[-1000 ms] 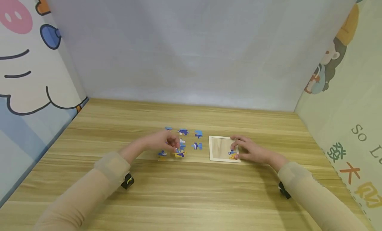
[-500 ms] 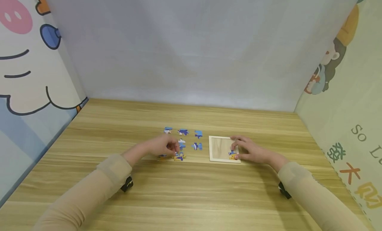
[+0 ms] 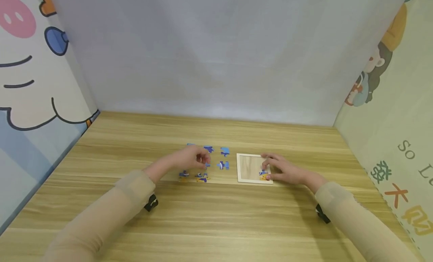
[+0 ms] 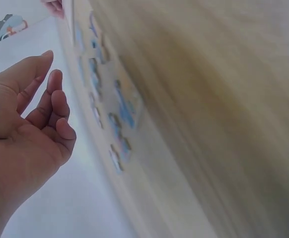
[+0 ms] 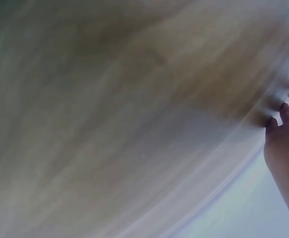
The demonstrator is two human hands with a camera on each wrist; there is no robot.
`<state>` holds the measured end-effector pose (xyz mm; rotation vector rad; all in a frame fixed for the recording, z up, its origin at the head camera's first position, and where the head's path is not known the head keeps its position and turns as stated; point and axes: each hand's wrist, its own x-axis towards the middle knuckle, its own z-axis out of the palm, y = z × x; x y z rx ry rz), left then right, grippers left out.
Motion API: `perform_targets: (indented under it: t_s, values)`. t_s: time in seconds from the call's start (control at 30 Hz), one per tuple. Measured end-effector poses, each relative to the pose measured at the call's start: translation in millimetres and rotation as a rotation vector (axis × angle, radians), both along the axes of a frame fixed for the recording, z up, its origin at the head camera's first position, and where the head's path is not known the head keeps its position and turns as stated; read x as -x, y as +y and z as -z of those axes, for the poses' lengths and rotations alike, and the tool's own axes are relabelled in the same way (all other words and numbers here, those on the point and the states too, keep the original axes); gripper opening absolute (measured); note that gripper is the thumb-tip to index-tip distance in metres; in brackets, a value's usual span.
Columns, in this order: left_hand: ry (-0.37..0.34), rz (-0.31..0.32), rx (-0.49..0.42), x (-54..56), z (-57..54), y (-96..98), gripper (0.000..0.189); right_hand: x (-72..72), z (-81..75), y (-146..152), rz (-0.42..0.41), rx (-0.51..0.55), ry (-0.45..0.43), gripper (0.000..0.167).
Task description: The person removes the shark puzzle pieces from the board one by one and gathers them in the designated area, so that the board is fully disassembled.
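Observation:
My left hand [image 3: 193, 157] hovers over the loose jigsaw pieces at the table's middle in the head view. In the left wrist view its fingers [image 4: 56, 82] are loosely bent, with a gap to the thumb and nothing held. Just under the fingertips lies a blue piece [image 3: 208, 165], mostly hidden. Two yellow-and-blue pieces, one at the left [image 3: 184, 174] and one nearer the middle [image 3: 202, 177], lie in front of the hand. My right hand [image 3: 285, 171] rests with spread fingers on the right side of a pale puzzle frame [image 3: 238, 170]. Beside its thumb, a piece [image 3: 263, 175] sits inside the frame's lower right corner.
Other blue pieces lie behind and right of my left hand, among them an upper right piece [image 3: 224, 151], a star-like piece [image 3: 223, 165] and a purple-blue piece [image 3: 208, 149]. The wooden table [image 3: 216, 220] ends at a white cloth backdrop [image 3: 216, 66].
My left hand has left the front middle piece, which has shifted slightly and lies flat, and has moved back and right over the middle piece. My right hand and the frame have stayed put.

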<state>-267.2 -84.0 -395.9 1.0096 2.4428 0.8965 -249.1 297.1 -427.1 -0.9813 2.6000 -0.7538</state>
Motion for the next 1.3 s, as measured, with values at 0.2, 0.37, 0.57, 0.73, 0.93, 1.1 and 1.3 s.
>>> perform_targets:
  t_s: [0.2, 0.37, 0.57, 0.73, 0.93, 1.1, 1.3]
  values:
    - [0.033, 0.014, 0.001, 3.0, -11.2, 17.5, 0.009, 1.8, -3.3, 2.9, -0.028, 0.000, -0.027, 0.019]
    - [0.057, 0.038, 0.005, 5.4, -16.2, 35.0, 0.008, 2.6, -4.6, 6.6, -0.046, 0.008, -0.063, 0.022]
    - [0.039, 0.035, -0.032, 7.4, -22.6, 53.9, 0.011, 3.0, -5.0, 9.0, -0.064, 0.014, -0.088, 0.030]
    - [0.058, 0.066, -0.021, 7.2, -22.3, 67.8, 0.013, 3.2, -5.4, 8.2, -0.066, -0.014, -0.066, 0.035]
    - [0.109, 0.085, -0.012, 6.5, -18.7, 86.0, 0.019, 1.5, -6.5, 8.1, -0.030, -0.035, -0.019, 0.054]
    - [0.119, 0.102, 0.001, 6.5, -14.5, 102.7, 0.028, -0.4, -5.6, 8.8, -0.012, -0.072, 0.013, 0.073]
    - [0.116, 0.105, 0.058, 3.3, -7.1, 120.9, 0.040, -2.2, -5.4, 9.1, -0.027, -0.121, 0.042, 0.077]
